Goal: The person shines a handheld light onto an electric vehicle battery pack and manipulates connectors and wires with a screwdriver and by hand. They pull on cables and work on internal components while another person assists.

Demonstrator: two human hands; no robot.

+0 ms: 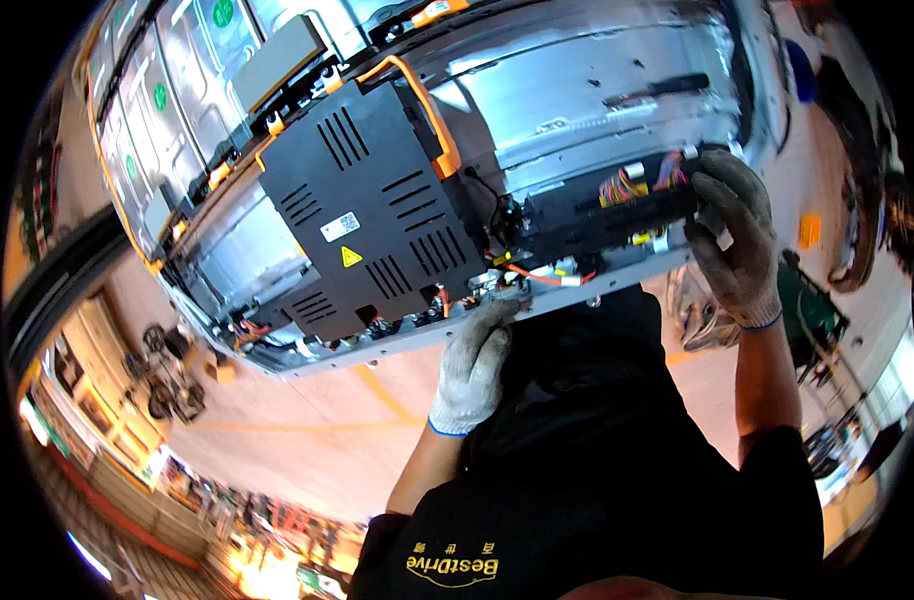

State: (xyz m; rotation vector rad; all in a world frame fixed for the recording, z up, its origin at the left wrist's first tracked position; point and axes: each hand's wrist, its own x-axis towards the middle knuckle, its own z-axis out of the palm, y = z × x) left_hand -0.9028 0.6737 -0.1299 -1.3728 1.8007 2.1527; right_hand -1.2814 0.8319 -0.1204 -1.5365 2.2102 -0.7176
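A large open metal battery pack tray (377, 352) lies in front of me. My left hand (474, 368), in a grey-white work glove, bends its fingers over the tray's near rim, beside a thin orange-red cable (537, 277). My right hand (737, 235), in a dirtier glove, has its fingers and thumb around the right end of a long black module (637, 214). Bundles of coloured wires (622, 188) plug into that module just left of the hand. The fingertips of both hands are partly hidden.
A slotted black cover box (362, 215) with orange cables (432, 120) fills the tray's middle. Silver battery modules (192, 75) sit at the far left. A black loose-looking strip (667, 88) lies on the tray floor at right. Wheeled equipment (167, 370) stands on the floor at left.
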